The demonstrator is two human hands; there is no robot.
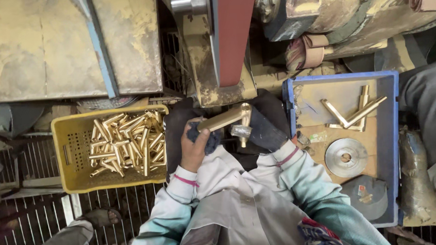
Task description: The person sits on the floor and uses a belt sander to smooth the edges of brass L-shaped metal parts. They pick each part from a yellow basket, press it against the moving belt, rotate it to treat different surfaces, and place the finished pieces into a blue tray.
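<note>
1. Here, my left hand [195, 149] was curled tight round the lower end of a long brass T-shaped fitting [227, 118], with a scrap of dark blue cloth [210, 140] bunched between my palm and the metal.
2. My right hand [265, 130] was wrapped in dark cloth, so I could not tell how far its fingers were closed; it lay against the fitting's short cross-piece, beside a dull grey stub [240, 131].
3. The fitting sat in front of my chest, just below the red-brown sanding belt [235, 36] of the grinding machine.
4. Its long axis ran from lower left to upper right, nearly level, and the cross-piece at the right end stood almost upright.
5. To my left, a yellow perforated plastic crate [70, 163] held a heap of brass tubes [128, 143] lying every which way.
6. To my right, a blue plastic tray [392, 129] carried a few finished brass T-fittings [357, 112] in its upper part, pointing up and to the right.
7. Below those lay a round silver metal disc [346, 157] with a centre hole, and near the tray's lower edge a dark grey abrasive disc [371, 199] with a small red-and-yellow label [363, 192].
</note>
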